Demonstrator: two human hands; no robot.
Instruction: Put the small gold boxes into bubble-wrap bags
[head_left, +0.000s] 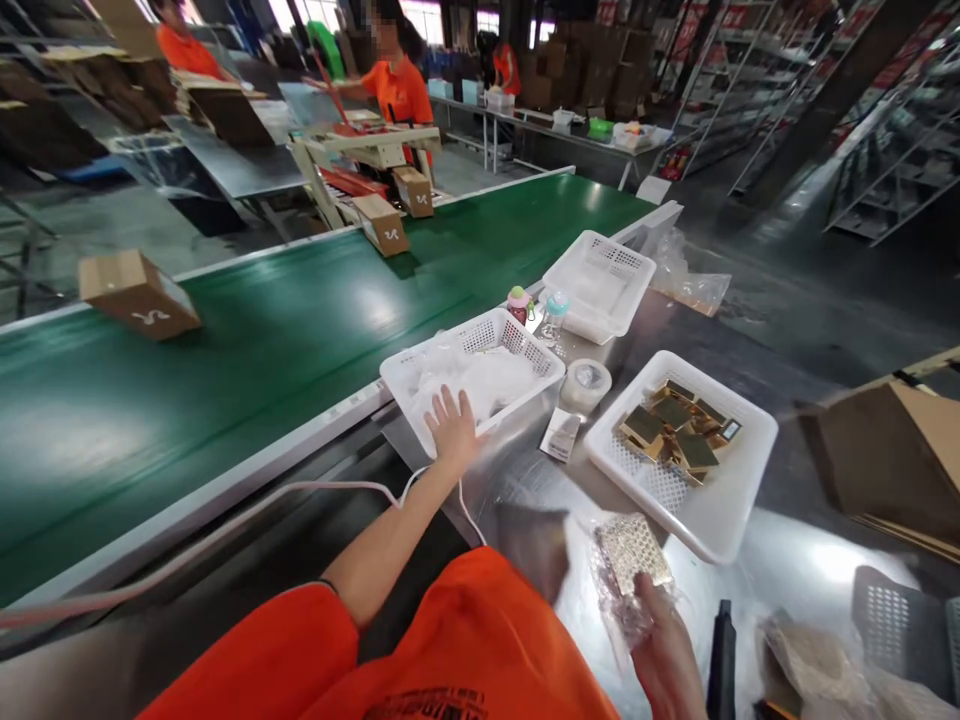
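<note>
My left hand (pixel 452 428) is spread open at the near edge of a white plastic basket (pixel 541 357). White, filmy plastic bags (pixel 487 380) lie in that basket, just beyond my fingertips. Low on the right, my right hand (pixel 664 635) grips a small bubble-wrapped package (pixel 634 555) above the metal tabletop (pixel 517 510). Loose clear wrap hangs from the package's left side, and what is inside cannot be made out. Beyond it, a second white basket (pixel 739 480) holds several shiny gold boxes (pixel 675 425).
A roll of clear tape (pixel 587 384), a white card (pixel 560 434), two small bottles (pixel 556 306) and stacked white baskets (pixel 600 285) share the table. A green conveyor belt (pixel 300 320) carries cartons (pixel 139 293). Co-workers (pixel 401 90) in orange stand beyond. A black-handled object (pixel 722 655) lies near.
</note>
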